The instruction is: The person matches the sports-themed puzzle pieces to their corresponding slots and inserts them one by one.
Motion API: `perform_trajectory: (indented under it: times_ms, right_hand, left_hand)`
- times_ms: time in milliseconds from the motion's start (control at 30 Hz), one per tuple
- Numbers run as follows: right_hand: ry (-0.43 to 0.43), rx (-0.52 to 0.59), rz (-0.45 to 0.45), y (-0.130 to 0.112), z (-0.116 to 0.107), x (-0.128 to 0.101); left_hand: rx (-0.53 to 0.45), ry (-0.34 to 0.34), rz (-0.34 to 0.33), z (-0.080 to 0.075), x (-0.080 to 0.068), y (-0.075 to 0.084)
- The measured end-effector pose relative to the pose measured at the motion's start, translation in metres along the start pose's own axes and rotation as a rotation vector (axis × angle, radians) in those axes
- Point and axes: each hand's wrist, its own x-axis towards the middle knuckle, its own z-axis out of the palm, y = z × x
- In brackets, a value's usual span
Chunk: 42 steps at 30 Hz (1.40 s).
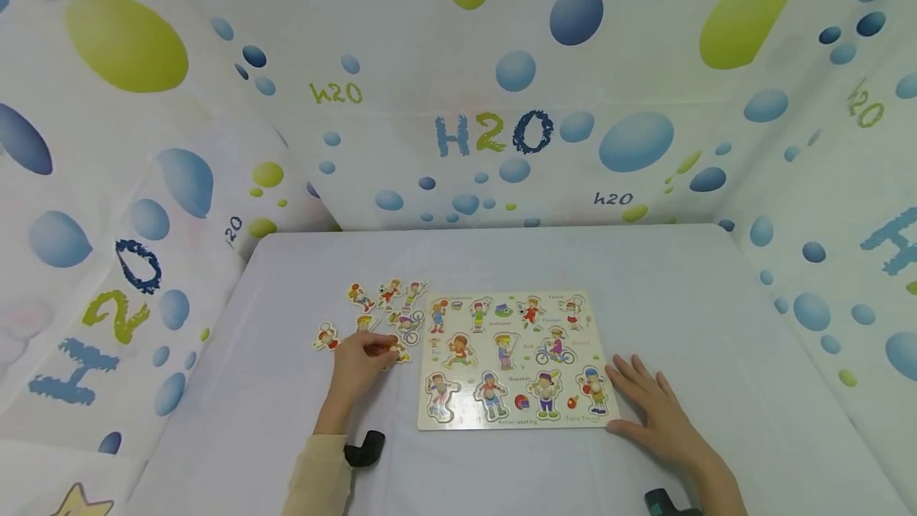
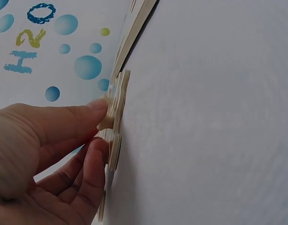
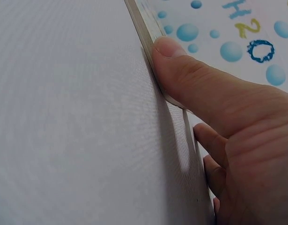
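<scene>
A wooden puzzle board [image 1: 514, 358] printed with sport figures lies flat on the white table [image 1: 645, 277]. Loose figure-shaped pieces [image 1: 387, 305] are scattered just left of it. My left hand [image 1: 361, 361] sits among them, thumb and fingers pinching one wooden piece [image 2: 116, 105] at its edge. My right hand [image 1: 648, 408] lies flat on the table at the board's lower right corner. Its thumb [image 3: 181, 65] presses against the board's edge [image 3: 146, 28], with the fingers straight.
Cloth walls printed with blue and green bubbles and "H2O" enclose the table on three sides. Black wrist camera mounts [image 1: 365, 448] show near both forearms. The table's far half [image 1: 501, 257] is bare cloth.
</scene>
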Motion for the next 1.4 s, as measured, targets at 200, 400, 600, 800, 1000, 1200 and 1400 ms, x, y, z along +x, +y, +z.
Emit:
perform_trajectory:
  times_ms: [200, 400, 600, 800, 1000, 1200, 1400]
  right_hand:
    - [0.004, 0.004, -0.002, 0.0, 0.0, 0.0]
    - [0.008, 0.008, -0.004, -0.001, 0.0, 0.0]
    - [0.008, 0.004, 0.001, -0.001, 0.0, -0.001]
    - [0.009, -0.002, -0.001, 0.0, 0.0, 0.0]
    - [0.011, 0.005, -0.01, 0.0, 0.0, 0.0]
    - [0.014, 0.004, -0.015, 0.0, 0.0, 0.0]
    - [0.019, 0.007, -0.022, -0.001, 0.001, -0.001]
  left_hand:
    - [0.001, -0.004, 0.002, 0.002, 0.0, 0.001]
    - [0.017, -0.017, 0.003, 0.002, 0.0, 0.002]
    - [0.059, -0.007, 0.045, 0.002, -0.001, 0.003]
    - [0.095, 0.002, 0.06, 0.002, -0.002, 0.007]
    - [0.124, 0.021, 0.106, -0.002, -0.003, 0.012]
    - [0.138, 0.05, 0.148, -0.006, -0.001, 0.015]
    - [0.134, 0.038, 0.138, -0.007, -0.001, 0.018]
